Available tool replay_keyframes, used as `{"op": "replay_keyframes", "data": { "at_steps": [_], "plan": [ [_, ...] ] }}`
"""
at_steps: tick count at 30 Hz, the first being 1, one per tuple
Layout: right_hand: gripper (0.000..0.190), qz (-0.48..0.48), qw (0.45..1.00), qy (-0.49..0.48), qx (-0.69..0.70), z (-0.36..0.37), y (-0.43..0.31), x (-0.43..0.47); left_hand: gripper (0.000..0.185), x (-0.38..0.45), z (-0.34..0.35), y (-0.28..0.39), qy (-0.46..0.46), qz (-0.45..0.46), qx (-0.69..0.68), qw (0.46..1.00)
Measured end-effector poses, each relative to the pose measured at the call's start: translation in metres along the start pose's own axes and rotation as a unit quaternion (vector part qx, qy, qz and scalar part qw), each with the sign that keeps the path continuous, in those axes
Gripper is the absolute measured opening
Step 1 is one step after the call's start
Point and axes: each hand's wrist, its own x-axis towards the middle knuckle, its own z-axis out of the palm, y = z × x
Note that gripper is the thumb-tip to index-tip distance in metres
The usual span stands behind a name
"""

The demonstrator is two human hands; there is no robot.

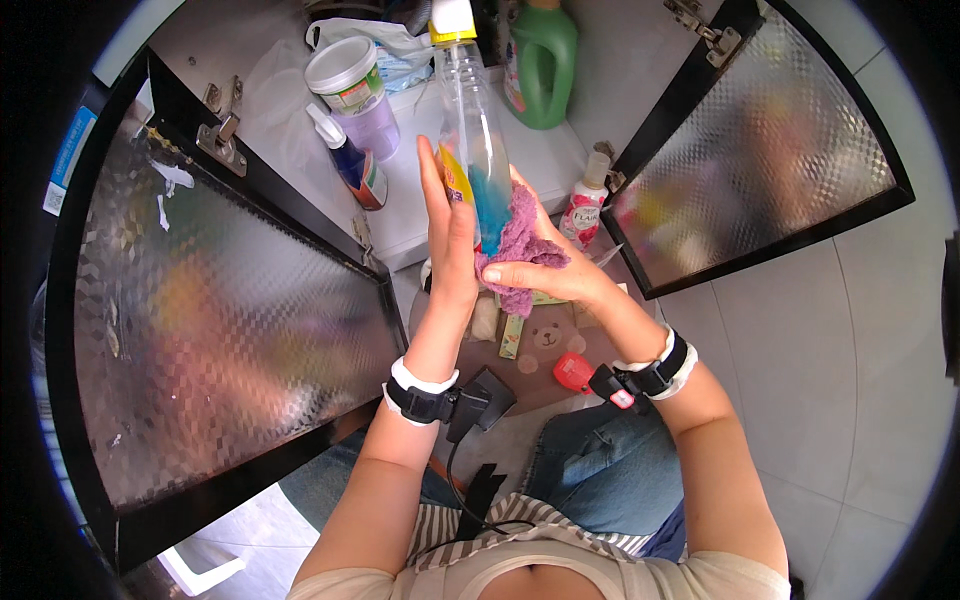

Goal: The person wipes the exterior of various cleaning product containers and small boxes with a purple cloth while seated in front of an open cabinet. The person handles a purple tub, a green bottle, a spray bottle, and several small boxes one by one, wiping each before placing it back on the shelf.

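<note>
A clear plastic spray bottle [484,127] with a white and yellow head and blue liquid at its bottom is held between my two hands, in front of the cabinet. My left hand [451,240] presses against its left side with fingers stretched, beside a yellow label. My right hand [566,270] holds a crumpled purple cloth [517,236] against the bottle's right side and lower end. The thumb of that hand lies over the cloth. The bottle's base is hidden by the cloth and hands.
Open cabinet doors with patterned panels stand at left [225,322] and right [765,157]. On the white shelf [416,217] are a lidded tub [349,82], a dark spray bottle [356,169] and a green jug [544,67]. A pink floral bottle [583,210] stands right; a red item [574,371] lies on a bear-print mat [547,337].
</note>
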Motion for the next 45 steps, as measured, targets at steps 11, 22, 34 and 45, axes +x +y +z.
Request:
{"op": "replay_keyframes", "data": {
  "at_steps": [11,22,34,45],
  "plan": [
    [0.087,-0.063,0.973,0.221,0.031,-0.023,-0.026,0.01,0.124,-0.028,0.019,-0.029,-0.179,-0.121,-0.133,0.967],
    [0.031,0.176,0.932,0.295,0.115,-0.034,-0.023,0.005,0.087,-0.024,0.03,-0.006,-0.096,0.046,0.253,0.962],
    [0.037,0.026,0.898,0.365,-0.246,-0.028,-0.018,0.007,0.057,-0.009,0.026,0.005,-0.028,-0.188,-0.046,0.981],
    [0.053,0.245,0.841,0.209,0.434,-0.037,0.017,-0.009,0.035,-0.004,0.022,0.015,0.109,-0.155,-0.211,0.959]
  ]
}}
